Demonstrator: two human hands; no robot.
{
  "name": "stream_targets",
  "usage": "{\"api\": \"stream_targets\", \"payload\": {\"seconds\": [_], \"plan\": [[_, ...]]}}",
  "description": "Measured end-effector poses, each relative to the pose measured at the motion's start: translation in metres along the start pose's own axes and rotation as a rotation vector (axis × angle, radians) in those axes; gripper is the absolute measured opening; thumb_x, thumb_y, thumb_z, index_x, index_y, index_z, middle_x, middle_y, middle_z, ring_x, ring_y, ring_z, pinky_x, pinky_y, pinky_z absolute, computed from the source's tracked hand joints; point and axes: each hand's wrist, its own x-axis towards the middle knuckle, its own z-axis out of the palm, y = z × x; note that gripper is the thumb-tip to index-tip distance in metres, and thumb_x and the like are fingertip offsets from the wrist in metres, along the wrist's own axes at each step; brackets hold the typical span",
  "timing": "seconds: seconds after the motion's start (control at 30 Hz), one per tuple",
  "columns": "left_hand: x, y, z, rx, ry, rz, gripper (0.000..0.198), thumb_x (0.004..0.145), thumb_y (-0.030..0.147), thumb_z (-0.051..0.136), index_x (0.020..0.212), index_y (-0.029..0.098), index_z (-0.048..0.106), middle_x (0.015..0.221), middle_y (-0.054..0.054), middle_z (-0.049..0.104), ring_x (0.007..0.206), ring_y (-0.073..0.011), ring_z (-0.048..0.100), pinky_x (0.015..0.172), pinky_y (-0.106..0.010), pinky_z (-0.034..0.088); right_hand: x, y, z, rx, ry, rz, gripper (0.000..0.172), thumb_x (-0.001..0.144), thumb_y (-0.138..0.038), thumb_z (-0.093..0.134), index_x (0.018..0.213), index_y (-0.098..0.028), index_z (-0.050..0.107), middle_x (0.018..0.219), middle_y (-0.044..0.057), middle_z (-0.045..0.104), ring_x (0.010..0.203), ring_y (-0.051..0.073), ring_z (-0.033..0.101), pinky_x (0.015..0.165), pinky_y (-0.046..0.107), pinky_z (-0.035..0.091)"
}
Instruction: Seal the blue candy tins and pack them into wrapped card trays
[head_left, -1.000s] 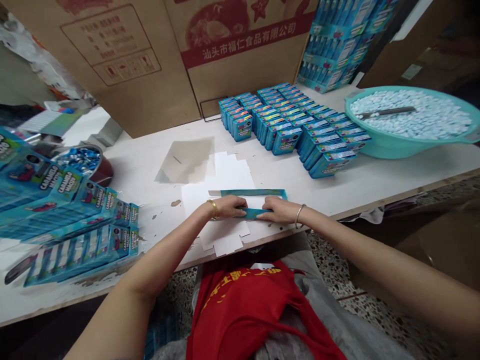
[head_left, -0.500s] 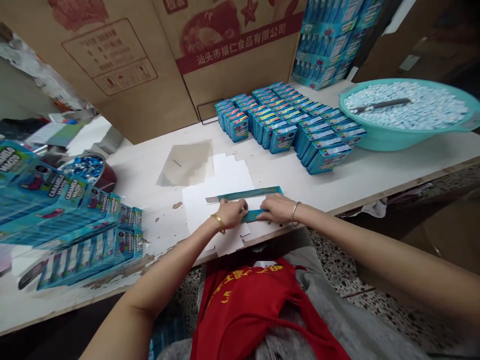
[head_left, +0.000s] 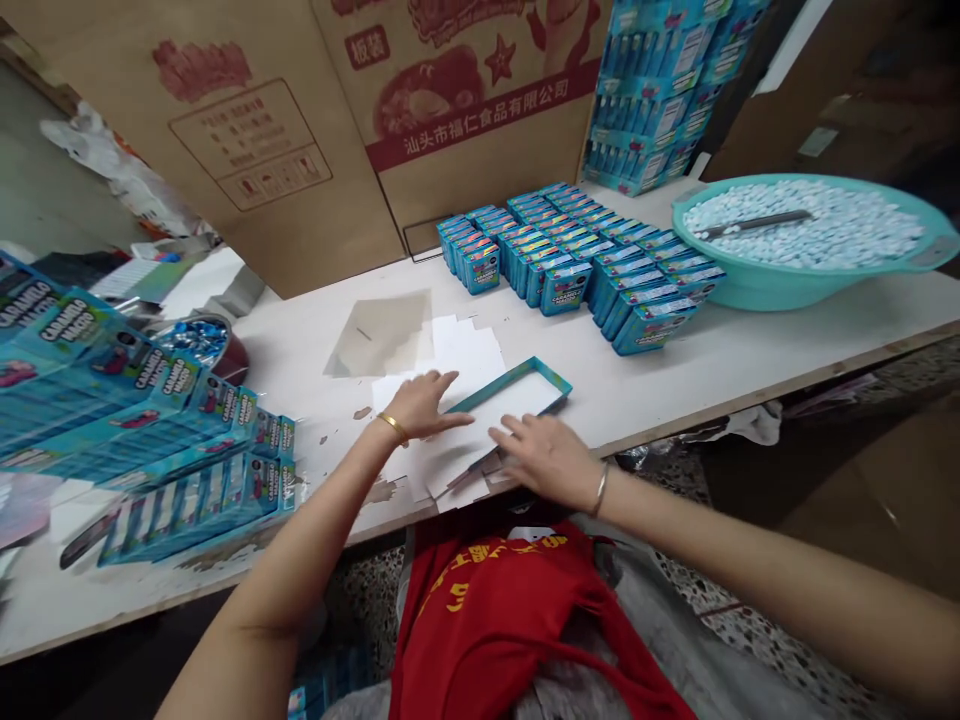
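Observation:
A shallow tray of blue card (head_left: 525, 390) with a white inside lies slanted at the front edge of the table, its far right end folded up. My left hand (head_left: 424, 405), with a gold bangle, is at the tray's left end, thumb and fingers spread. Over the tray's near side is my right hand (head_left: 547, 455), wearing a silver bangle, its fingers apart and slightly blurred. Neither hand grips anything that I can see. White card sheets (head_left: 469, 345) lie under and behind the tray.
Rows of small blue candy boxes (head_left: 566, 285) stand behind, beside a turquoise basin (head_left: 787, 285) of pale candies. Stacked blue display boxes (head_left: 187, 400) and a bowl of blue wrapped sweets (head_left: 199, 340) are at left. A large carton (head_left: 330, 230) stands at the back.
Both hands have opened and moved apart. The blue tray has turned to a slant, its far right end now showing folded up. The view has shifted slightly.

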Motion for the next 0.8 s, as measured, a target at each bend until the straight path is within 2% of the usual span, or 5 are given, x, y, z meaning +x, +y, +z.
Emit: {"api": "stream_targets", "payload": {"seconds": [0.1, 0.27, 0.37, 0.6, 0.8], "plan": [[-0.007, -0.007, 0.008, -0.083, -0.195, 0.013, 0.053, 0.081, 0.027, 0.057, 0.13, 0.017, 0.041, 0.081, -0.002, 0.065, 0.072, -0.0169, 0.058, 0.065, -0.025, 0.039, -0.005, -0.033, 0.02, 0.099, 0.027, 0.072, 0.039, 0.085, -0.049, 0.059, 0.108, -0.018, 0.057, 0.106, 0.011, 0.059, 0.082, 0.021, 0.054, 0.062, 0.03, 0.035], [-0.032, 0.026, 0.04, -0.282, -0.081, 0.032, 0.04, 0.08, 0.013, 0.048, 0.119, 0.018, 0.041, 0.058, 0.007, 0.051, 0.054, -0.0133, 0.048, 0.055, -0.023, 0.034, -0.026, -0.006, 0.04, 0.295, 0.123, -0.001, 0.029, 0.093, -0.041, 0.049, 0.08, -0.017, 0.057, 0.088, 0.008, 0.058, 0.083, 0.02, 0.052, 0.07, 0.031, 0.04], [-0.044, 0.043, 0.042, -0.288, -0.083, 0.135, 0.018, 0.089, 0.022, 0.044, 0.104, 0.02, 0.053, 0.065, 0.002, 0.055, 0.061, -0.0139, 0.051, 0.059, -0.024, 0.037, -0.045, 0.023, 0.041, 0.378, 0.196, -0.025, 0.022, 0.095, -0.027, 0.044, 0.08, -0.017, 0.055, 0.086, 0.008, 0.056, 0.083, 0.02, 0.05, 0.073, 0.032, 0.041], [-0.051, 0.035, 0.037, 0.016, 0.014, 0.644, 0.038, 0.085, 0.031, 0.055, 0.123, 0.023, 0.055, 0.126, -0.013, 0.053, 0.101, -0.0246, 0.053, 0.084, -0.037, 0.044, -0.057, 0.033, 0.065, 0.363, 0.308, -0.099, 0.019, 0.093, -0.015, 0.042, 0.102, -0.017, 0.059, 0.086, 0.009, 0.058, 0.082, 0.02, 0.05, 0.071, 0.034, 0.047], [-0.043, 0.036, 0.071, -0.232, 0.112, 0.565, 0.033, 0.098, 0.032, 0.035, 0.092, 0.017, 0.064, 0.096, -0.007, 0.064, 0.085, -0.0142, 0.059, 0.074, -0.024, 0.045, -0.067, 0.036, 0.075, 0.369, 0.384, -0.157, 0.042, 0.088, -0.008, 0.041, 0.127, -0.019, 0.051, 0.121, 0.016, 0.051, 0.109, 0.023, 0.051, 0.085, 0.041, 0.052]]}}
